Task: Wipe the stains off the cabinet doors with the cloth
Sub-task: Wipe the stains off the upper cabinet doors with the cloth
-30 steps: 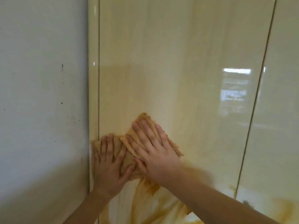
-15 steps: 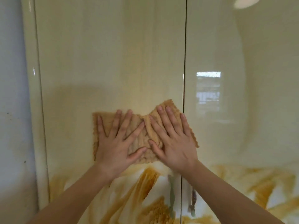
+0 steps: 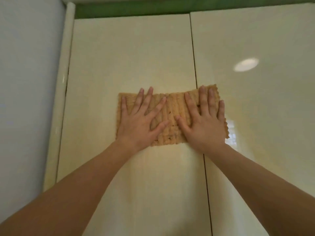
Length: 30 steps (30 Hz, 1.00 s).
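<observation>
Your cloth (image 3: 172,116), tan and ribbed, lies spread flat against the cabinet fronts, straddling the seam (image 3: 193,53) btwn the two doors: most of it sits left of the seam on the left door (image 3: 129,57), and its R end w/ the wavy edge laps over the seam onto the right door (image 3: 255,108). Your left hand (image 3: 138,123) presses the cloth's part left of the seam, palm down, fingers (image 3: 139,101) straight and fanned wide, gripping nothing. Your right hand (image 3: 204,126) presses the end that crosses the seam, fingers (image 3: 202,99) straight and closer together, thumb pointing back toward the left hand; it too just lies flat, no pinch. Both forearms run down from the hands, one each side of the seam. Right of the seam, up high, an oval light reflection (image 3: 246,65) shows on the glossy door, and a small bright reflection (image 3: 231,132) sits just beside the cloth's R edge. Far left of the seam stands a rounded cream trim post (image 3: 65,82), then a pale wall (image 3: 29,82). Above the seam's top end runs a green strip (image 3: 136,10).
</observation>
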Available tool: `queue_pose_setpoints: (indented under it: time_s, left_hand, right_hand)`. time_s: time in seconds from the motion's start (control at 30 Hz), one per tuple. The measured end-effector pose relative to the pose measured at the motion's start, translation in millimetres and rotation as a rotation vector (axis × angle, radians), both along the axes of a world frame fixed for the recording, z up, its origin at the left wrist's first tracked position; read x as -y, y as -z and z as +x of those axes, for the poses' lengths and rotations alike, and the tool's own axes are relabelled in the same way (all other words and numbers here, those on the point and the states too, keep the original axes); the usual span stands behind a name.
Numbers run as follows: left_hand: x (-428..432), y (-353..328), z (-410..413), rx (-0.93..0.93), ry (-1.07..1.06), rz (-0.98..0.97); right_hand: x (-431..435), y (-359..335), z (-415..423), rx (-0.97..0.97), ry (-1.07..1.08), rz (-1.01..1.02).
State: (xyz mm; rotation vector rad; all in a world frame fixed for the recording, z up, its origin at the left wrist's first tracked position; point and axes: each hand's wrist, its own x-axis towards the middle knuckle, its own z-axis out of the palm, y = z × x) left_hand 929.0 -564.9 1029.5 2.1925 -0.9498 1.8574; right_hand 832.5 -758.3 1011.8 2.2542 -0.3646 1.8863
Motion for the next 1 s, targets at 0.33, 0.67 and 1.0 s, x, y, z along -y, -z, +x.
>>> queue_pose_setpoints:
  time_s: [0.33,0.67,1.0]
  left_hand:
    - [-83.3,-150.2,45.3,-0.017,0.012,-0.114]
    - [-157.0,-53.0,83.3,-0.013,0.003,-0.213]
    - [-156.7,131.4,83.1,-0.027,0.000,-0.177]
  right_hand:
    - [-87.3,-165.8,43.5,-0.028,-0.041,-0.045]
    - [-161.8,-92.5,88.0,-0.065,-0.032,-0.216]
    - [-160.5,98.4,79.4,-0.114,-0.073,-0.244]
